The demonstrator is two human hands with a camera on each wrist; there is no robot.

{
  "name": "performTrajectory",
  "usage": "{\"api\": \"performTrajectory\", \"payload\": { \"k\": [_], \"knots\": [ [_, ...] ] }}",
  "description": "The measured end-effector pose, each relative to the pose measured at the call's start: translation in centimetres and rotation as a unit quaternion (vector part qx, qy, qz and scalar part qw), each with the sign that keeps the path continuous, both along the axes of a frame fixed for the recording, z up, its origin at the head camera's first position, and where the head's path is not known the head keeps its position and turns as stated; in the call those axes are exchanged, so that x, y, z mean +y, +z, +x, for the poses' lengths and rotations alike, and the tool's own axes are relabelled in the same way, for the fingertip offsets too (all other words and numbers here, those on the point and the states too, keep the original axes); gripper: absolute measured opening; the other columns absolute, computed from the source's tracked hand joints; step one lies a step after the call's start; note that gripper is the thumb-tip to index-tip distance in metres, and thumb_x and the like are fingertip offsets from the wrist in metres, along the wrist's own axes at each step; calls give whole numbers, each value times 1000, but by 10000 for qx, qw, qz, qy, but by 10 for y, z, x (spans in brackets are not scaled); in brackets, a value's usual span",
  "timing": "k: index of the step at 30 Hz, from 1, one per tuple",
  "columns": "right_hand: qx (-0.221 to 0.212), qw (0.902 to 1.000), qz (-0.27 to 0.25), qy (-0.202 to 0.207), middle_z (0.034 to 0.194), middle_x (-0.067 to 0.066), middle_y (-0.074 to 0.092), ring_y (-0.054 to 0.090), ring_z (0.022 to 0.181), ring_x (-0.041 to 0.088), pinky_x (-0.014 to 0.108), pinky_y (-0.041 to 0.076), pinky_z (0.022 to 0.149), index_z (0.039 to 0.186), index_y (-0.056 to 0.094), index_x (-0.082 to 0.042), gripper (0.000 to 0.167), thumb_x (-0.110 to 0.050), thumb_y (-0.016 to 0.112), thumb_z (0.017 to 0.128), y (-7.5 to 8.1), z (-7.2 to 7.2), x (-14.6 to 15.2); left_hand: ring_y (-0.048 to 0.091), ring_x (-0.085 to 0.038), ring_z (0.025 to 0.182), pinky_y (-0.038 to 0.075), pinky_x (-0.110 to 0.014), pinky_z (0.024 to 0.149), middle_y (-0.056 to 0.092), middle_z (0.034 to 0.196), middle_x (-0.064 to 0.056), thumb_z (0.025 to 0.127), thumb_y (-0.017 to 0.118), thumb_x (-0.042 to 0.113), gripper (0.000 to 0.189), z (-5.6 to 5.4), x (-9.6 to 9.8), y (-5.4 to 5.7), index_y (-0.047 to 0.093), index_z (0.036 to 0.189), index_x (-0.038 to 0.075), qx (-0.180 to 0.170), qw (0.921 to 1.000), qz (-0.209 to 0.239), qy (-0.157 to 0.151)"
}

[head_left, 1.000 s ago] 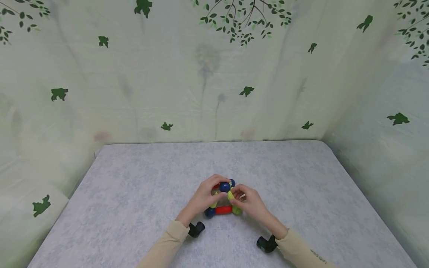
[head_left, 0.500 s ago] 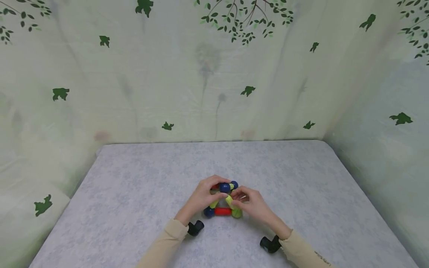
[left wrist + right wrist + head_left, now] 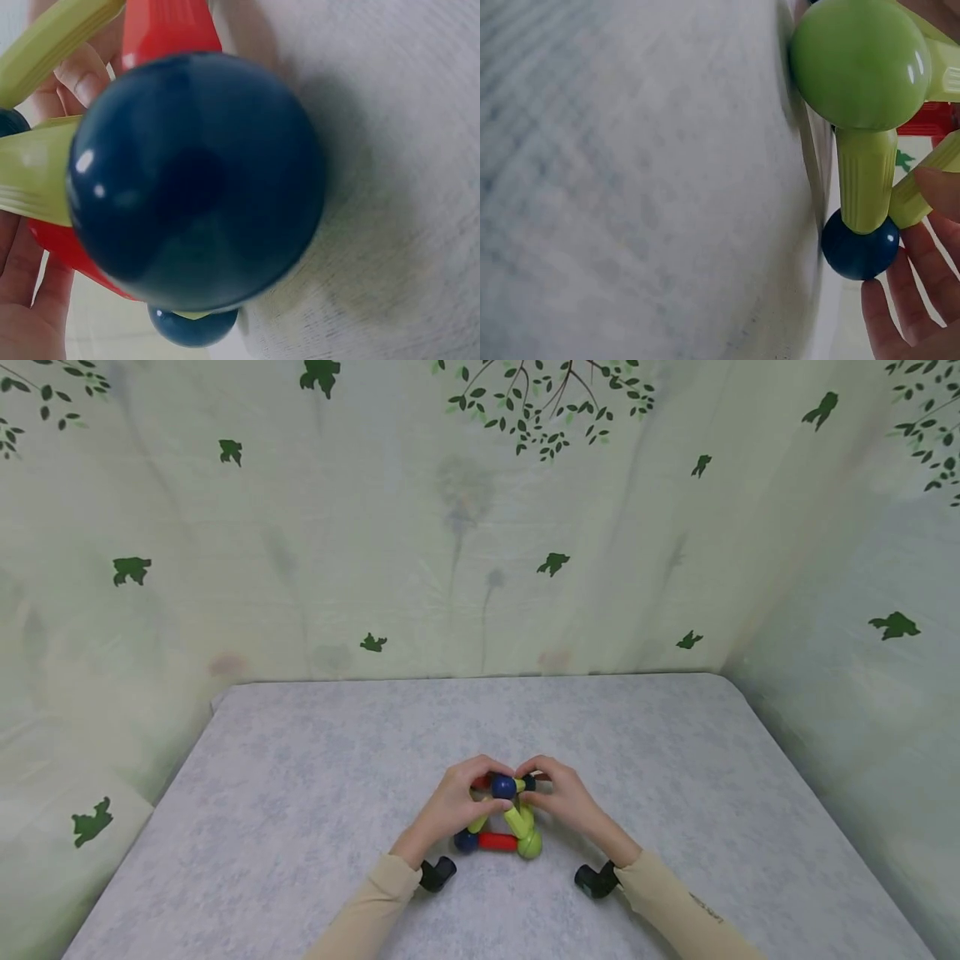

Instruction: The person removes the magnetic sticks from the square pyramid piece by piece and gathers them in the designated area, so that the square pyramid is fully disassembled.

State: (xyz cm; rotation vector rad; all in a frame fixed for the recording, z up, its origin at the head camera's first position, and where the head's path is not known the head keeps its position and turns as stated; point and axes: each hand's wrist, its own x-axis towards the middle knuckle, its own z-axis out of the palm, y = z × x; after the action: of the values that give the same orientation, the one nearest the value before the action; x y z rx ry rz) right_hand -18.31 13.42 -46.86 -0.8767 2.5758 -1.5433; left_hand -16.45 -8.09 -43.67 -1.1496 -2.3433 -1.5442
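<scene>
A ball-and-rod construction toy stands on the table between the two hands. Its lower front edge is a red rod (image 3: 498,842) between a blue ball (image 3: 466,841) and a green ball (image 3: 529,845). Yellow-green rods (image 3: 516,821) rise from the green ball. The left hand (image 3: 448,797) holds the toy around its upper blue ball (image 3: 503,787), thumb in front, fingers over the top. Opposite it, the right hand (image 3: 568,797) pinches the upper right end, by a dark ball (image 3: 529,782) and a short yellow-green rod. Fingers hide part of the back.
The toy rests on a mottled grey tabletop (image 3: 337,760). A leaf-printed curtain (image 3: 420,527) hangs behind and along the sides. Black wrist cameras (image 3: 596,881) sit under both forearms.
The right hand has left the slanted yellow-green rod near the middle and moved up to the toy's upper right end. The toy has shifted slightly toward the person. The left hand keeps its hold.
</scene>
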Motion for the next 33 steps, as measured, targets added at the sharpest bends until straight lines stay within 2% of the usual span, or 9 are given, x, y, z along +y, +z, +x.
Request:
{"api": "performTrajectory", "payload": {
  "k": [3, 4, 9, 13, 18, 23, 25, 30, 33],
  "knots": [
    [-23, 9999, 80, 83, 106, 12, 62, 58, 104, 31, 47, 46, 93, 107, 62, -4, 23, -5, 70, 86, 0, -1, -1, 62, -29, 92, 51, -50, 76, 64, 103, -16, 78, 76, -2, 33, 6, 0, 9, 63, 109, -2, 44, 9999, 69, -63],
    [29, 9999, 121, 102, 106, 9, 62, 58, 104, 29, 45, 46, 92, 107, 63, -7, 23, -6, 71, 85, -5, -4, 0, 62, -29, 91, 51, -50, 75, 63, 102, -16, 78, 76, -2, 33, 6, 0, 9, 63, 108, -2, 36, 9999, 73, -76],
    [86, 9993, 278, 232, 105, 3, 63, 58, 103, 24, 40, 47, 92, 104, 63, -11, 23, -4, 72, 84, -5, -5, 3, 62, -27, 89, 53, -46, 72, 63, 101, -15, 78, 76, -2, 32, 8, 2, 8, 62, 107, -1, 34, 9998, 111, -136],
    [15, 9988, 343, 336, 104, -1, 63, 57, 104, 23, 39, 47, 93, 102, 64, -13, 23, -3, 72, 83, -4, -6, 5, 63, -28, 90, 54, -42, 74, 63, 102, -17, 80, 73, -3, 30, 8, 2, 8, 61, 108, -5, -214, 9995, 205, -97],
    [-87, 9986, 344, 387, 107, 0, 63, 57, 107, 24, 42, 47, 93, 104, 64, -11, 23, -2, 71, 84, -4, -6, 4, 62, -32, 95, 53, -45, 80, 62, 105, -21, 82, 71, -5, 30, 5, -2, 12, 60, 111, -7, -476, 9976, 456, 218],
    [-562, 9981, 125, 208, 113, 7, 62, 57, 110, 28, 40, 46, 94, 113, 62, -4, 29, 8, 63, 86, -4, -8, 4, 61, -32, 100, 47, -46, 91, 62, 109, -21, 85, 69, -3, 32, -3, -13, 16, 59, 115, -9, -745, 9938, 528, 635],
    [-851, 9963, 32, 110, 115, 11, 61, 56, 112, 31, 39, 46, 94, 116, 61, -1, 29, 8, 59, 88, -4, -9, 5, 60, -33, 102, 46, -46, 93, 61, 112, -22, 86, 68, -3, 33, -8, -18, 14, 57, 117, -10, -886, 9917, 535, 758],
    [-1395, 9902, 11, 74, 117, 12, 61, 56, 113, 31, 43, 44, 97, 119, 61, 1, 25, 1, 55, 94, -6, -14, 5, 57, -31, 106, 46, -43, 93, 60, 117, -18, 87, 69, 3, 36, -32, -32, -13, 58, 121, -2, -1385, 9814, 560, 1205],
    [-1538, 9880, 35, 149, 117, 11, 61, 56, 112, 28, 44, 43, 97, 118, 61, 1, 24, -1, 54, 95, -7, -15, 6, 56, -26, 107, 47, -39, 93, 60, 118, -13, 87, 71, 8, 37, -49, -38, -26, 60, 122, 5, -1635, 9739, 455, 1506]
  ]
}}
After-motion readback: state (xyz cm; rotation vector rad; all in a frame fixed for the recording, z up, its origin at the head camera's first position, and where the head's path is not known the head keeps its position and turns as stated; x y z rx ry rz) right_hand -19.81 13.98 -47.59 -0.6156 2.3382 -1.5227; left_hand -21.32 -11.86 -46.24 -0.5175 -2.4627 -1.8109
